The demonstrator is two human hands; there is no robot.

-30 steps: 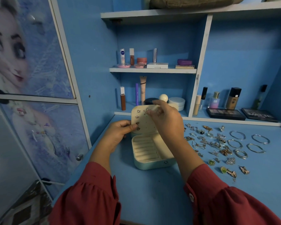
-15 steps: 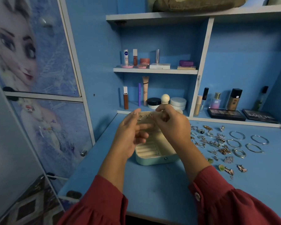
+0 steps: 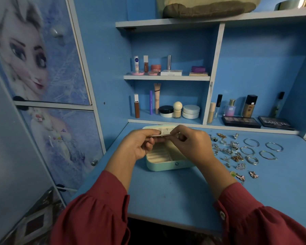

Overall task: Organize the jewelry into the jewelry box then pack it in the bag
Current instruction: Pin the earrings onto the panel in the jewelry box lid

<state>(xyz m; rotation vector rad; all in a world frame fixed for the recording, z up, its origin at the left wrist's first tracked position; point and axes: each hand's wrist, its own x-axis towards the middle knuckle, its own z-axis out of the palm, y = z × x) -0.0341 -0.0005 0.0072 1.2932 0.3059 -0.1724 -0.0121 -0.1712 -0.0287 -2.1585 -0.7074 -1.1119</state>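
Note:
A mint-green jewelry box lies open on the blue desk, its cream ring slots showing and its lid laid back. Above the tray, a thin cream earring panel is seen edge-on, roughly level. My left hand pinches its left end and my right hand pinches its right end. Loose earrings and rings lie spread to the right of the box, with several silver bangles beyond them. My hands hide most of the panel and the box's right side.
Cosmetics stand on the shelves behind the box, with dark palettes at the back right. An olive bag sits on the top shelf. A cabinet door with a cartoon picture is at the left. The desk's front edge is close.
The earring panel stood upright with my right hand at its top; both hands have since tipped it down to about level over the tray. The view also shifted to the left.

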